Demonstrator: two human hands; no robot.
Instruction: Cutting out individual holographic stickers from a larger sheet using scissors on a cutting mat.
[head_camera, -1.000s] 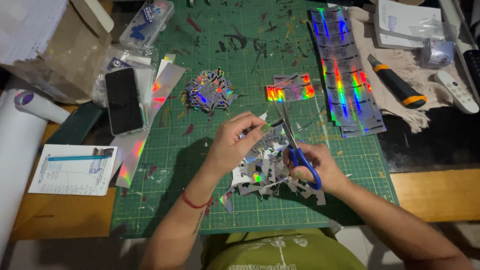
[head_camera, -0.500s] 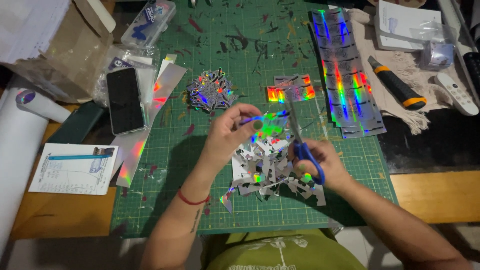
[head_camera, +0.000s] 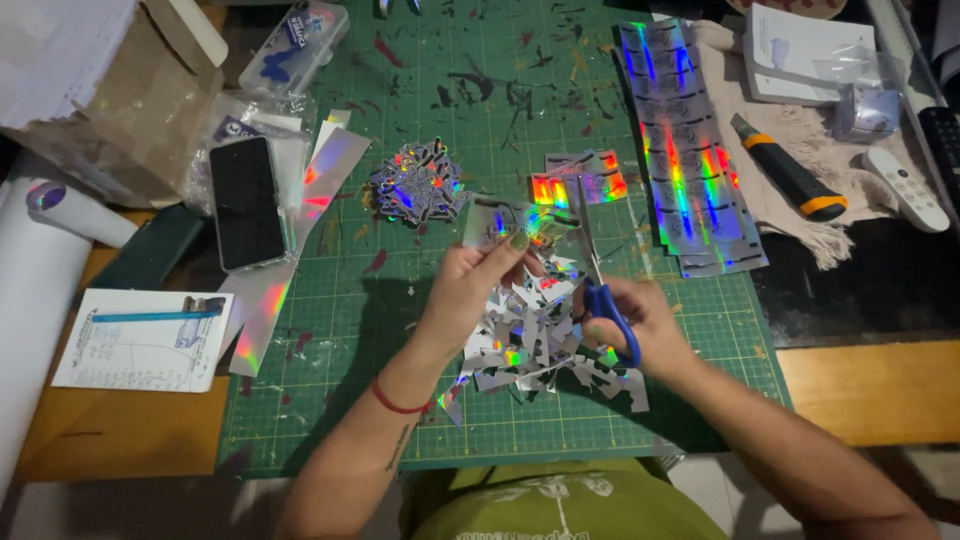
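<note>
A paint-flecked green cutting mat (head_camera: 450, 130) covers the bench. Over its near middle, the left hand (head_camera: 478, 280) pinches a small holographic sticker piece (head_camera: 510, 222) between its fingers. The right hand (head_camera: 640, 320), fingers closed through the blue handles, holds scissors (head_camera: 600, 270) whose blades meet the piece. Silver offcuts (head_camera: 530, 350) lie beneath, and holographic sheets (head_camera: 685, 150) far right.

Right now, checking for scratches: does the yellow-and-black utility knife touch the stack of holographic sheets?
Apart. The head view shows beige cloth between the utility knife and the holographic sheets.
</note>
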